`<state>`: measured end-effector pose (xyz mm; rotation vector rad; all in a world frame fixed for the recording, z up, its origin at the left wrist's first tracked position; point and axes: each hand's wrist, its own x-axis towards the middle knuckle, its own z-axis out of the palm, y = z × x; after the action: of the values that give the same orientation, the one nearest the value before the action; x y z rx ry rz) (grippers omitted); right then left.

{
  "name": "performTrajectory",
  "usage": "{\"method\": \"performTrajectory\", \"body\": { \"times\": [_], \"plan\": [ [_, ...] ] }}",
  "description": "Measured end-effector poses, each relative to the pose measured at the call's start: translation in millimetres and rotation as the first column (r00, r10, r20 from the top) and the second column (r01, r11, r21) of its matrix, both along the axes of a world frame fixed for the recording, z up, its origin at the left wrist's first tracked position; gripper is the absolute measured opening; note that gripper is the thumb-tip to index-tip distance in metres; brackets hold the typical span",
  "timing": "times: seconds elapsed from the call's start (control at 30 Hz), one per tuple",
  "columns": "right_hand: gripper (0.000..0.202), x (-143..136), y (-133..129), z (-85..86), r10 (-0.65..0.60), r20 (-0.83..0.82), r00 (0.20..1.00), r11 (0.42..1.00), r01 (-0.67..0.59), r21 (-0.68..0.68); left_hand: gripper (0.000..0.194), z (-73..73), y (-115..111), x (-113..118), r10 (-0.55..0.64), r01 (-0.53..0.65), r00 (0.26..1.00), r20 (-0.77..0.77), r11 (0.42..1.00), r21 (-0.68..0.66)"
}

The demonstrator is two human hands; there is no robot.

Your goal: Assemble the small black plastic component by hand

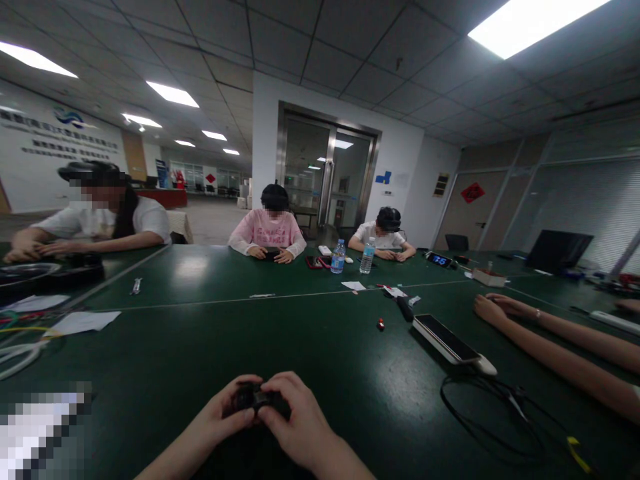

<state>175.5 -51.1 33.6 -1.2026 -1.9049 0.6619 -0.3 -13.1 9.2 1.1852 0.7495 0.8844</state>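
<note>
Both of my hands are together just above the near edge of the dark green table (200, 347). Between them is a small black object (254, 397) with a rounded end; its exact kind cannot be made out. My left hand (225, 408) grips its left side, thumb along the near face. The fingers of my right hand (295, 417) curl over its right side from above, and the thumb presses its near face. Much of the object is covered by my fingers.
A phone-like device on a white base (445, 340) lies right of centre, near a black cable (480, 413). A co-worker's forearms (545, 353) rest at the right. Two water bottles (338, 257) stand farther off. Papers (87, 322) and wires lie left. Other people sit opposite.
</note>
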Motion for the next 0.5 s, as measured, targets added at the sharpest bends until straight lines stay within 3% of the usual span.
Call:
{"method": "performTrajectory", "body": {
  "times": [0.5],
  "plan": [
    [0.028,1.0,-2.5,3.9,0.003,-0.003,1.000,1.000,-0.003,-0.026,0.047,1.6,-0.3,-0.5,-0.021,0.022,0.999,0.025,0.999,-0.033]
  ]
}}
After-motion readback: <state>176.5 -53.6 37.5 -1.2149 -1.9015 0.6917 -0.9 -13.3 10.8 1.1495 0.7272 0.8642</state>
